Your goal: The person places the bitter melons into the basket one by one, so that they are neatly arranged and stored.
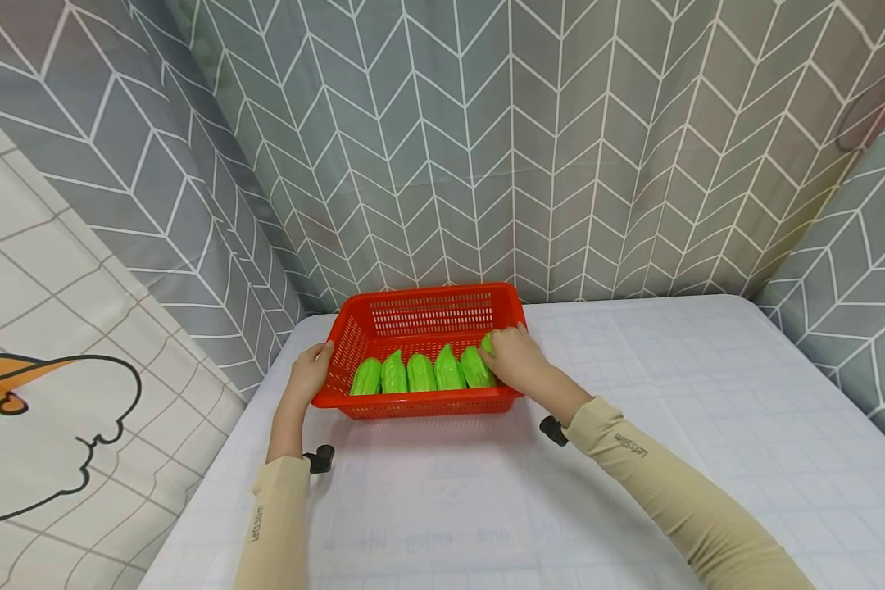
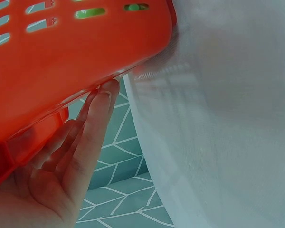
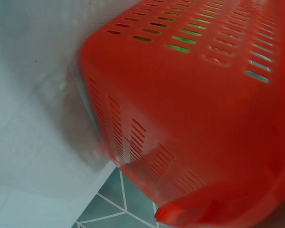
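A red plastic basket [image 1: 413, 401] with slotted walls stands on the table. Inside it, several bright green, ribbed, vegetable-like pieces [image 1: 421, 374] stand in a row along the near wall; some have pointed tops. My left hand [image 1: 310, 373] holds the basket's left rim, thumb on top. In the left wrist view, that hand's fingers [image 2: 97, 111] reach along the outside, under the rim. At the basket's right end, my right hand [image 1: 515, 356] reaches over the wall and grips another green piece [image 1: 487, 343], partly hidden by the fingers. The right wrist view shows mostly the basket's outer wall [image 3: 156, 104].
The basket is near the far edge of a table with a white, faintly gridded cover [image 1: 634, 393]. A grey chevron-patterned curtain [image 1: 487, 147] hangs right behind it. White tiled cloth with a cartoon drawing [image 1: 59, 426] lies on the left. Black wrist mounts [image 1: 319, 459] sit below both hands.
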`<act>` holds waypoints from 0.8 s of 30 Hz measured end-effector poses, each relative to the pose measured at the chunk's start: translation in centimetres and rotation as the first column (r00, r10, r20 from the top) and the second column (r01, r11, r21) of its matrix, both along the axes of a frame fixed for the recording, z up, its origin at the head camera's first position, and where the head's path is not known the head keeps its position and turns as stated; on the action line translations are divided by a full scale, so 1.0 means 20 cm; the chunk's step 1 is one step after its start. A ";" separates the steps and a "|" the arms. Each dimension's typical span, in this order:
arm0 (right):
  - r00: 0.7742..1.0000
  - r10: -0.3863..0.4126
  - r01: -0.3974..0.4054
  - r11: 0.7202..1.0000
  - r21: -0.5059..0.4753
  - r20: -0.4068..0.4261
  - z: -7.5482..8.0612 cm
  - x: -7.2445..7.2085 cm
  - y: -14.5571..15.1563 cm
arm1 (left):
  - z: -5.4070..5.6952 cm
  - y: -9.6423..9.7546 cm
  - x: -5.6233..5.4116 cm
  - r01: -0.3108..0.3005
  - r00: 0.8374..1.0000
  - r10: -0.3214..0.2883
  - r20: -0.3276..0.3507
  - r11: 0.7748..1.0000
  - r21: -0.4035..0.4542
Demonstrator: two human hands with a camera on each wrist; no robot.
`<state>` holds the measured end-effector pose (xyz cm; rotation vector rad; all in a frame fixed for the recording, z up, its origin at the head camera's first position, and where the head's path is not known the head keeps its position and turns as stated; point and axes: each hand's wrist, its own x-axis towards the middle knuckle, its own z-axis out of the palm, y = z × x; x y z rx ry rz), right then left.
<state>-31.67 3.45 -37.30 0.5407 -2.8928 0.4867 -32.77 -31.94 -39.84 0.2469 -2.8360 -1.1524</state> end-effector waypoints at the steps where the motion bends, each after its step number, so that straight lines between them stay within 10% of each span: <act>1: 1.000 0.003 -0.003 1.000 -0.023 0.003 0.00 0.00 0.01 | 0.00 0.00 0.00 0.002 1.000 -0.002 0.001 1.000 -0.001; 13: 1.000 -0.002 0.000 0.980 -0.201 -0.014 0.03 -0.02 0.09 | 0.01 -0.01 -0.02 0.029 1.000 -0.029 0.008 0.999 -0.021; 24: 0.996 -0.088 0.088 0.996 -0.011 0.000 0.01 -0.04 0.20 | 0.04 0.01 0.05 0.055 0.995 -0.027 0.094 0.952 -0.302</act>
